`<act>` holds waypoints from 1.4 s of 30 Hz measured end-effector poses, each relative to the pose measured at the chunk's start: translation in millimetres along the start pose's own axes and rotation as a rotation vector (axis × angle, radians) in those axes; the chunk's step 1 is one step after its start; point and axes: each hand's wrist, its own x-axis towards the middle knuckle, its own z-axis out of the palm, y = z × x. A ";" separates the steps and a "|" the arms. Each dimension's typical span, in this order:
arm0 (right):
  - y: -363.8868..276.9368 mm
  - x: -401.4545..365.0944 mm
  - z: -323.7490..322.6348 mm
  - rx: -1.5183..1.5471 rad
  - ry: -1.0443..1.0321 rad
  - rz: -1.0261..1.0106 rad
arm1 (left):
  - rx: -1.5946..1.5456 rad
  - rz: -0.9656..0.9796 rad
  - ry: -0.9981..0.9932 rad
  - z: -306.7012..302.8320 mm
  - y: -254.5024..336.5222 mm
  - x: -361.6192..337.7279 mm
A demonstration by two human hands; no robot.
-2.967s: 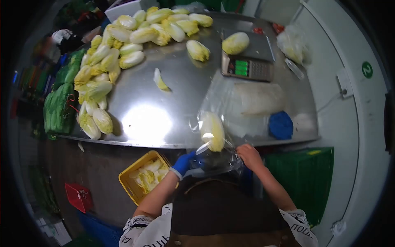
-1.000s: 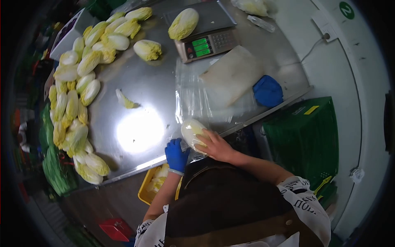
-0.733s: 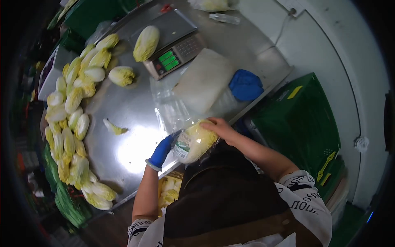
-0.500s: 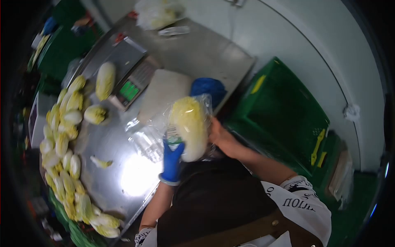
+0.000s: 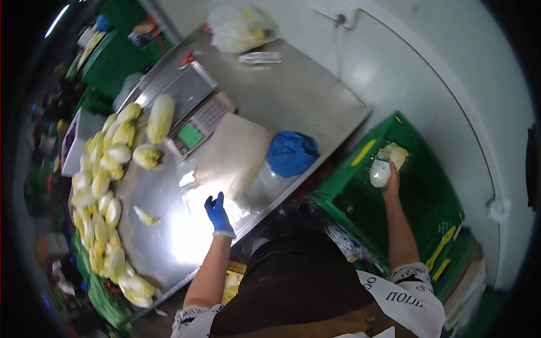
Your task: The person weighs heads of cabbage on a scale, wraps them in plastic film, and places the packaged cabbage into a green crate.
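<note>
My right hand (image 5: pixel 393 179), bare, grips a napa cabbage (image 5: pixel 381 173) wrapped in clear plastic with a printed label. It holds the cabbage inside the green crate (image 5: pixel 363 217), near the far wall; my fingers are partly hidden beneath it. My left hand (image 5: pixel 218 215) wears a blue glove and hovers over the front of the steel table (image 5: pixel 152 248), fingers apart with nothing in them. Just beyond it lie shiny clear plastic and a stack of pale flat bags (image 5: pixel 234 149). A crumpled blue bundle (image 5: pixel 292 154) rests to the right of the stack.
A scale (image 5: pixel 197 127) with a lit green display stands behind the bags. Several small yellow-white cabbages (image 5: pixel 101 186) are heaped along the table's left edge, and a longer cabbage (image 5: pixel 162 118) lies beside the scale. At the back is a filled plastic bag (image 5: pixel 242 29).
My right hand has carried the bagged cabbage from in front of me rightward into the green crate. My left hand has let go of it and moved left over the table.
</note>
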 end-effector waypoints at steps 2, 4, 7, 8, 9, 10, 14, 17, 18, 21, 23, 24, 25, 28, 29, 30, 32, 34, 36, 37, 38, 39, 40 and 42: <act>19.7 15.1 18.3 0.011 -0.076 0.095 | -0.037 -0.115 0.076 -3.5 -1.2 33.3; 32.0 29.2 22.7 -0.175 -0.118 0.129 | -0.108 -0.170 -0.036 2.4 10.6 45.8; 17.1 54.7 -0.8 -0.880 -0.151 0.031 | -0.501 -0.116 -0.324 11.3 6.8 61.1; -8.1 53.6 -1.9 -1.206 -0.164 -0.041 | -0.458 -0.119 -0.375 11.3 13.7 61.0; -29.8 41.7 9.9 -1.396 -0.034 -0.346 | -0.522 -0.073 -0.419 10.3 21.2 56.7; -56.5 16.8 33.0 -1.563 0.108 -0.663 | -0.586 -0.028 -0.462 7.6 29.9 49.6; -111.0 -134.4 221.1 -0.957 -0.471 -0.722 | -0.338 0.153 -0.665 -32.2 80.6 8.2; -81.2 -193.6 300.1 -0.790 -1.128 -0.506 | -0.181 0.193 -0.750 -72.6 84.9 14.6; -73.9 -213.7 316.7 -0.779 -1.275 -0.441 | -0.228 0.248 -0.688 -80.9 87.5 27.9; -36.4 -275.1 355.1 -0.906 -1.608 -1.036 | -0.207 0.328 -0.530 -114.7 94.6 62.6; -10.6 -320.9 379.5 -1.114 -1.671 -1.433 | -0.566 0.009 -0.713 -156.1 51.0 100.4; 14.8 -335.7 382.6 -1.143 -1.633 -1.625 | -0.745 -0.151 -0.802 -170.1 35.0 115.3; 43.8 -347.7 379.0 -1.203 -1.638 -1.649 | -0.765 -0.153 -0.746 -172.8 54.8 97.3; 106.1 -364.8 389.3 -1.460 -1.959 -1.320 | -0.879 -0.525 -0.531 -198.1 50.1 85.3; 113.1 -363.7 408.5 -1.557 -2.225 -0.894 | -0.750 -0.453 -0.547 -207.2 26.0 95.1; 119.2 -361.2 430.6 -1.608 -2.432 -0.416 | -0.620 -0.383 -0.561 -215.2 3.7 105.9; 171.5 -298.0 472.9 -1.318 -1.860 -0.523 | -0.340 -0.372 -0.539 -223.8 15.4 101.2; 113.6 -301.7 582.5 -0.947 -1.146 -0.581 | -0.142 -0.297 -0.557 -223.5 13.2 101.9; 145.7 -251.1 661.5 -0.953 -0.770 -0.690 | -0.056 -0.163 -0.479 -214.2 -2.4 106.9; 163.8 -230.7 696.9 -0.991 -0.660 -0.587 | -0.091 -0.169 -0.489 -210.4 -1.9 106.9; 180.3 -217.9 724.6 -1.021 -0.549 -0.480 | -0.122 -0.175 -0.498 -207.9 -1.2 107.6; 195.1 -214.3 741.6 -1.057 -0.494 -0.447 | -0.068 -0.042 -0.507 -204.6 -12.7 111.3; 208.1 -212.8 755.3 -1.094 -0.440 -0.412 | -0.015 0.089 -0.513 -200.2 -30.9 116.3; 220.9 -204.1 771.6 -1.061 -0.430 -0.318 | 0.094 0.147 -0.506 -202.1 -32.1 120.3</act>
